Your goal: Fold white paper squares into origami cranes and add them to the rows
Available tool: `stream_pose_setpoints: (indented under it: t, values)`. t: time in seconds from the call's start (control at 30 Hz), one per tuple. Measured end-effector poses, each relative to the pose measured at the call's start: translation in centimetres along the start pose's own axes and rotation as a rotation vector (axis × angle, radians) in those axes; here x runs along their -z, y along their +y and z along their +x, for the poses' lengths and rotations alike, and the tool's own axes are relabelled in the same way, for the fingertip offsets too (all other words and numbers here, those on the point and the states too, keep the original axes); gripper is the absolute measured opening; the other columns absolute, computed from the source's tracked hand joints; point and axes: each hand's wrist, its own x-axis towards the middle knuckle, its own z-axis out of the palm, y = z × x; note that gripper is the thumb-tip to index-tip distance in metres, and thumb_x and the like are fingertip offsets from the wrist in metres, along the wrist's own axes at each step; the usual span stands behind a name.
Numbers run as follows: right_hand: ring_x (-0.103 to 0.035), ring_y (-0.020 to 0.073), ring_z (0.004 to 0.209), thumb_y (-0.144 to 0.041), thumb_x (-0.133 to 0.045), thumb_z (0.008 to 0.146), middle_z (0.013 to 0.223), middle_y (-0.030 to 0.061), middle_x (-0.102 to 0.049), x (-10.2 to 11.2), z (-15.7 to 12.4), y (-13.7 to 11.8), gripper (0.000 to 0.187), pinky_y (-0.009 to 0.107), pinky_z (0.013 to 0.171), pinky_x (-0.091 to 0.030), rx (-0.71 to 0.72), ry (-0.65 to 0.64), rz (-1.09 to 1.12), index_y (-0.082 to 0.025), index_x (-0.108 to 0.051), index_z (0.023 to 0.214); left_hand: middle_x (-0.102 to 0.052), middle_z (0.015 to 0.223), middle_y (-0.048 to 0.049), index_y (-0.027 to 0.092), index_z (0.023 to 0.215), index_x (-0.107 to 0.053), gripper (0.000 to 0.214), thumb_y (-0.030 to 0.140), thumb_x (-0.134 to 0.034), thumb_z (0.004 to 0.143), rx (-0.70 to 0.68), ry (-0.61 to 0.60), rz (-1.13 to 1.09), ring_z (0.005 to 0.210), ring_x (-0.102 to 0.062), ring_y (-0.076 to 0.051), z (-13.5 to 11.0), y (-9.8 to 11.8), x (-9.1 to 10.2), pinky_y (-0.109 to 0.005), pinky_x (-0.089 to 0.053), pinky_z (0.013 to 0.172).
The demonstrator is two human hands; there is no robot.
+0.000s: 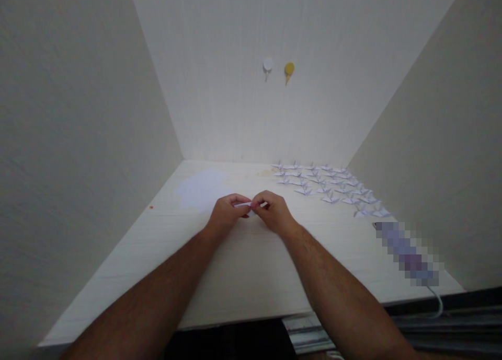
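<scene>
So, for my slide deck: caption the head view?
Both hands pinch a small paper piece beside rows of folded paper cranes.

The left hand and right hand meet fingertip to fingertip over the desk, pinching a small folded paper between them. A sheet of paper lies behind the left hand; rows of paper cranes lie behind and right of the right hand. Two pins sit on the rear wall.

Soft even light, wide-angle edge stretch

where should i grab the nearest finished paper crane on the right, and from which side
Pinch the nearest paper crane by its raised middle fold from above; its wings look thin and spread flat on the desk, offering little to grip. Come from the open near side, since more cranes crowd behind it.
</scene>
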Motion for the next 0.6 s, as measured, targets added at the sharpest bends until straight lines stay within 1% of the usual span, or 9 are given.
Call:
stream_pose_setpoints:
  t: [0.3,0.6]
  values:
    - [-0.061,0.0126,0.076,-0.019,-0.061,0.080,0.083,0.0026,-0.066,0.14,-0.10,-0.22,0.007,0.023,0.062,-0.049,-0.017,-0.017,0.062,-0.020,-0.067,0.077,-0.070,0.074,-0.0046,0.012,0.082,-0.070,0.024,0.022,-0.075,0.061,0.046,-0.002,-0.113,0.062,-0.064,-0.014,0.16,-0.28,0.02,-0.029,-0.056,0.062]
    - [-0.063,0.0134,0.077,-0.019,-0.063,0.077,0.085,0.0038,-0.067,0.14,-0.08,-0.14,0.006,0.023,0.061,-0.050,-0.038,-0.014,0.165,-0.020,-0.069,0.076,-0.068,0.069,-0.0040,0.012,0.078,-0.070,0.024,0.019,-0.075,0.056,0.115,0.016,-0.216,0.060,-0.063,-0.014,-0.14,0.20,-0.20,-0.028,-0.055,0.059]
